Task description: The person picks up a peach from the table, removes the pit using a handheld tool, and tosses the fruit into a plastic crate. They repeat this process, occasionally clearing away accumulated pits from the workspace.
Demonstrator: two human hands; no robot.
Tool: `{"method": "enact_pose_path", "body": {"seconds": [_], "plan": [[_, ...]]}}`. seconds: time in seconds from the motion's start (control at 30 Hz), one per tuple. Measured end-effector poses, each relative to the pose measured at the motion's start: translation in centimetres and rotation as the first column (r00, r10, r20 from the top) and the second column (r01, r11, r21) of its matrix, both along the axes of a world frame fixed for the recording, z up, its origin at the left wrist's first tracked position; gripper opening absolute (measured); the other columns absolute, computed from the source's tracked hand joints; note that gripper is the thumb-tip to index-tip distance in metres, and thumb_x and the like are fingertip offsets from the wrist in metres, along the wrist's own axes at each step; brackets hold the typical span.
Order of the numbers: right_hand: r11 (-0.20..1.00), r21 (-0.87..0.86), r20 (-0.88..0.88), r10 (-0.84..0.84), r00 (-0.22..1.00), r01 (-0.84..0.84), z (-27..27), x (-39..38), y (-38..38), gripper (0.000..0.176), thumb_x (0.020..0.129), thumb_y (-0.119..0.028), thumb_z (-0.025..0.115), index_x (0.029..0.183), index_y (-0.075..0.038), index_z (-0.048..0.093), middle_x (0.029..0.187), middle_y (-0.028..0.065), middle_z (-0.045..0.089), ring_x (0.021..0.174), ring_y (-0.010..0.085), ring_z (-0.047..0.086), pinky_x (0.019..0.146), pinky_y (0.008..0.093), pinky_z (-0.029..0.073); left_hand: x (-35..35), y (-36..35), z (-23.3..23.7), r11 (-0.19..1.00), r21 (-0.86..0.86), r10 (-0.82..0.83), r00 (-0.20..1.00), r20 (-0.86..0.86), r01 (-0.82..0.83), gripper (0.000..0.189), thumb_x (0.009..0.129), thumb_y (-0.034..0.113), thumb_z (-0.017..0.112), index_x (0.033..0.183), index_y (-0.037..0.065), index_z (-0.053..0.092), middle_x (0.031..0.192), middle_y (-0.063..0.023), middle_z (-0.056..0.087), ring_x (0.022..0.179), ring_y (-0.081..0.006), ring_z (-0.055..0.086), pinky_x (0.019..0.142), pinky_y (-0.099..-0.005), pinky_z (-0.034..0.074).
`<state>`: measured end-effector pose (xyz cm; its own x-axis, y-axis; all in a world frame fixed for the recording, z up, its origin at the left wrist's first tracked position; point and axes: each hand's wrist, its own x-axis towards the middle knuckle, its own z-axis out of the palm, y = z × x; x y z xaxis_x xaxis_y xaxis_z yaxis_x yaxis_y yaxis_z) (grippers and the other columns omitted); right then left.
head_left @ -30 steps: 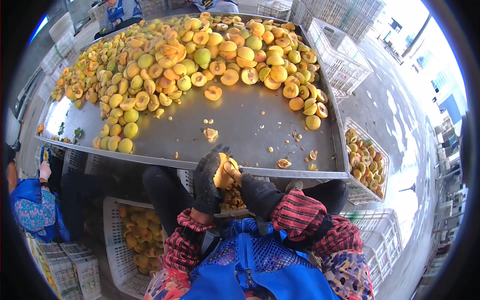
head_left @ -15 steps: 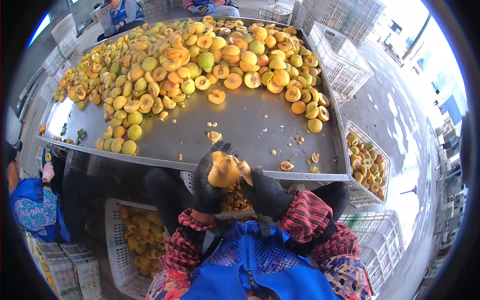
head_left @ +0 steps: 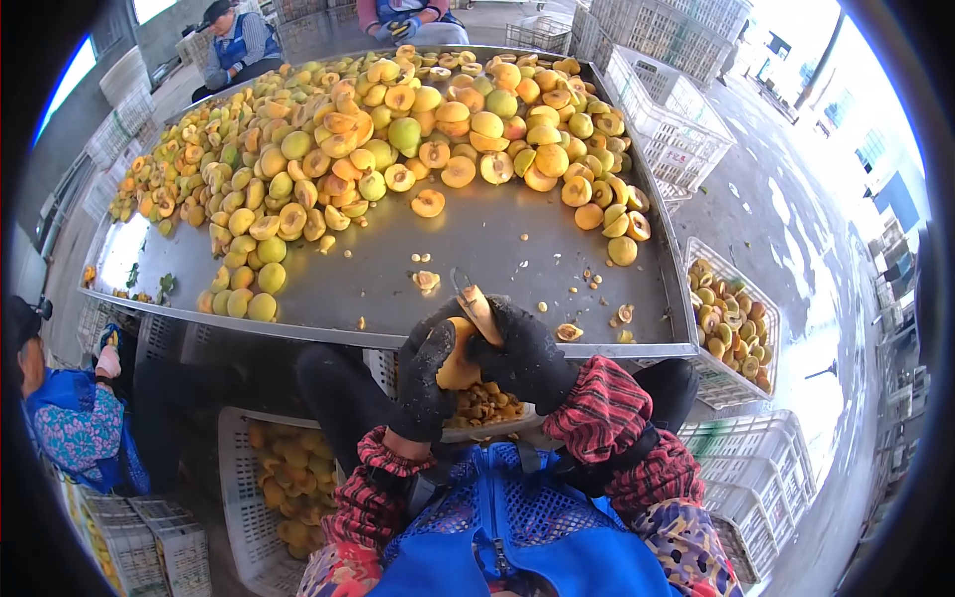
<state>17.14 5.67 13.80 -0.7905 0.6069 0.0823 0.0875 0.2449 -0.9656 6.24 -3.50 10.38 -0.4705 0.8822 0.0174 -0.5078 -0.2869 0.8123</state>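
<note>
Both my hands wear black gloves and are together just in front of the metal table's near edge. My left hand is wrapped round a yellow-orange fruit. My right hand, closed against the fruit's right side, grips a small knife by its light wooden handle, the blade pointing up and away. Halved and whole fruits are heaped over the far part of the table. Small pits and scraps lie near my hands.
Below my hands is a container of cut pieces. Crates of fruit stand at lower left and right, with an empty crate at lower right. Co-workers sit at left and across the table.
My left hand has turned, its fingers now covering more of the fruit. The knife in my right hand has tilted so that its blade points upward. The view has shifted slightly.
</note>
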Motion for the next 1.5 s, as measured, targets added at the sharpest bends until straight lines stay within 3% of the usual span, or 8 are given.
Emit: {"method": "enact_pose_path", "body": {"seconds": [0.2, 0.33, 0.4, 0.43, 0.53, 0.63, 1.2, 1.5], "plan": [[0.999, 0.021, 0.045, 0.032, 0.998, -0.033, -1.1, 0.4, 1.3, 0.031, 0.079, -0.004, 0.061, 0.109, -0.004, 0.057, 0.087, 0.0088, 0.063, 0.074, 0.0172, 0.061, 0.066, 0.0306, 0.049, -1.2, 0.4, -3.6, 0.988, -0.110, 0.001, 0.720, -0.694, -0.108, 0.026, 0.091, 0.018, 0.051, 0.111, 0.002, 0.057, 0.106, -0.0104, 0.060, 0.099, -0.0199, 0.058, 0.086, -0.0324, 0.046], [0.999, 0.032, 0.073, -0.031, 0.997, 0.029, -2.2, 0.8, 1.3, 0.028, 0.079, -0.005, 0.060, 0.107, -0.004, 0.058, 0.079, 0.0058, 0.062, 0.055, 0.0098, 0.058, 0.048, 0.0246, 0.047, -0.9, 0.3, -3.9, 0.970, -0.234, -0.141, 0.651, -0.746, -0.058, 0.037, 0.094, 0.023, 0.044, 0.121, -0.003, 0.051, 0.119, -0.0135, 0.056, 0.107, -0.0217, 0.055, 0.093, -0.0343, 0.045], [0.971, -0.232, -0.058, 0.039, 0.998, -0.051, -1.0, 2.3, 1.5, 0.026, 0.080, -0.007, 0.061, 0.106, -0.004, 0.058, 0.077, 0.0045, 0.061, 0.053, 0.0092, 0.056, 0.046, 0.0236, 0.046, -1.5, 0.6, -5.0, 0.989, -0.075, -0.149, 0.884, -0.443, 0.129, 0.041, 0.095, 0.027, 0.042, 0.123, -0.002, 0.049, 0.122, -0.0157, 0.054, 0.110, -0.0257, 0.054, 0.095, -0.0380, 0.044], [0.938, -0.341, -0.075, 0.042, 0.996, -0.065, -0.2, 3.4, 1.8, 0.024, 0.080, -0.008, 0.061, 0.104, -0.003, 0.058, 0.076, 0.0043, 0.060, 0.054, 0.0095, 0.056, 0.047, 0.0239, 0.046, -1.7, 0.5, -5.1, 0.959, 0.172, -0.230, 0.973, -0.002, 0.227, 0.043, 0.096, 0.030, 0.040, 0.124, -0.002, 0.047, 0.124, -0.0170, 0.053, 0.111, -0.0281, 0.053, 0.097, -0.0402, 0.043], [0.792, -0.610, -0.009, 0.003, 1.000, -0.008, 1.6, 6.2, 2.8, 0.017, 0.082, -0.012, 0.061, 0.095, -0.001, 0.058, 0.074, 0.0046, 0.057, 0.059, 0.0115, 0.057, 0.050, 0.0261, 0.047, -2.8, 1.2, -3.9, 0.937, 0.328, -0.300, 0.763, 0.573, 0.123, 0.050, 0.095, 0.037, 0.039, 0.125, -0.002, 0.046, 0.125, -0.0193, 0.052, 0.110, -0.0351, 0.053, 0.097, -0.0472, 0.043], [0.875, -0.443, 0.204, -0.112, 0.973, 0.193, 0.3, 6.7, 2.7, 0.021, 0.086, -0.019, 0.059, 0.095, -0.001, 0.056, 0.069, 0.0043, 0.054, 0.048, 0.0100, 0.052, 0.040, 0.0240, 0.043, -2.0, 0.3, -0.5, 0.991, 0.130, -0.109, 0.831, 0.546, 0.045, 0.054, 0.094, 0.038, 0.042, 0.129, -0.002, 0.044, 0.125, -0.0171, 0.052, 0.106, -0.0347, 0.056, 0.094, -0.0477, 0.046], [0.702, -0.687, 0.046, -0.218, 0.975, 0.189, -7.3, 10.9, 1.4, 0.032, 0.079, -0.003, 0.061, 0.110, 0.001, 0.052, 0.075, 0.0106, 0.061, 0.044, 0.0182, 0.055, 0.042, 0.0291, 0.048, 0.0, 3.9, 0.0, 0.976, 0.053, -0.184, 0.669, 0.720, 0.212, 0.064, 0.085, 0.054, 0.052, 0.122, 0.001, 0.048, 0.122, -0.0183, 0.054, 0.113, -0.0382, 0.051, 0.098, -0.0561, 0.039], [0.636, -0.729, 0.098, -0.269, 0.958, 0.253, -8.9, 14.0, 0.6, 0.027, 0.084, -0.009, 0.061, 0.107, 0.001, 0.052, 0.077, 0.0090, 0.061, 0.049, 0.0170, 0.058, 0.045, 0.0280, 0.049, 2.1, 7.0, 0.0, 0.949, 0.044, -0.273, 0.747, 0.606, 0.312, 0.038, 0.092, 0.026, 0.052, 0.119, -0.001, 0.048, 0.121, -0.0240, 0.052, 0.114, -0.0415, 0.050, 0.097, -0.0580, 0.041]]}}
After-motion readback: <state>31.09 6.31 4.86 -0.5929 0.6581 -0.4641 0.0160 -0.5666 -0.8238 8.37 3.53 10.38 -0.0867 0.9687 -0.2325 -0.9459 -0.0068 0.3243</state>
